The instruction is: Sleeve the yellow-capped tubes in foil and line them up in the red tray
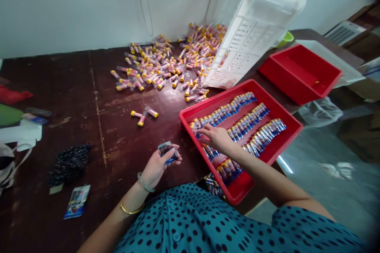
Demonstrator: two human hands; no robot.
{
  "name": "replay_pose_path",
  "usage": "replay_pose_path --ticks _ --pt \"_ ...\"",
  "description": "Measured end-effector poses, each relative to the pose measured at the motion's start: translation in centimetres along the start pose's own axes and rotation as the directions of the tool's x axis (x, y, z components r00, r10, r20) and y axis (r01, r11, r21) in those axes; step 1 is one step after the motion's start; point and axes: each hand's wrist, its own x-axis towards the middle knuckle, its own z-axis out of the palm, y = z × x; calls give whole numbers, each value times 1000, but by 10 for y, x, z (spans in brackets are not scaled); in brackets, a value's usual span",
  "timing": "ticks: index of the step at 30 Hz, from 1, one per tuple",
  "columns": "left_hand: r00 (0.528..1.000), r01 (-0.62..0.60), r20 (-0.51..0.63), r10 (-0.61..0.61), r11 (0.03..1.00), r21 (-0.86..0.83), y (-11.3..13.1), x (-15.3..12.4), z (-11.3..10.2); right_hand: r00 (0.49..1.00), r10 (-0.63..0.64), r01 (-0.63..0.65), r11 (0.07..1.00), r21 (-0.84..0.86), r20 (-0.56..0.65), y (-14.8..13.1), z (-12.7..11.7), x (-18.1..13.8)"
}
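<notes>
Near tray (pixel 213 97) – red, at the desk's (pixel 89 99) right edge – holds labelled tubes (pixel 252 116) laid in rows running near-left to far-right. The right hand (pixel 218 136) rests inside it, fingers extended over the left end of the far row; whether they pinch a tube cannot be told. The left hand (pixel 157 164) is over the desk just left of the tray, fingers closed on a small blue packet (pixel 168 151). Far tray (pixel 299 87) – red, further right – shows one small yellow item. A white crate (pixel 258 16) lies tipped at the far side, with a pile (pixel 172 65) of yellow-capped tubes spilled on the desk to its left.
</notes>
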Motion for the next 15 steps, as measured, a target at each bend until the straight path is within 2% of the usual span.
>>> replay_pose_path --ticks 6,10,13,15 --pt "1000 17 5 -17 1000 5 1 1 4 1000 8 -9 1000 -6 -28 -7 -2 13" --pt "1000 4 -1 -4 1000 -17 2 2 5 999 25 -23 998 56 -30 2 -12 14" --pt "1000 11 -26 -12 999 -49 3 5 5 986 88 -46 960 278 -140 11 -24 9" --pt "999 18 -32 -20 999 -49 3 7 8 965 106 30 862 506 -238 10 -32 5"
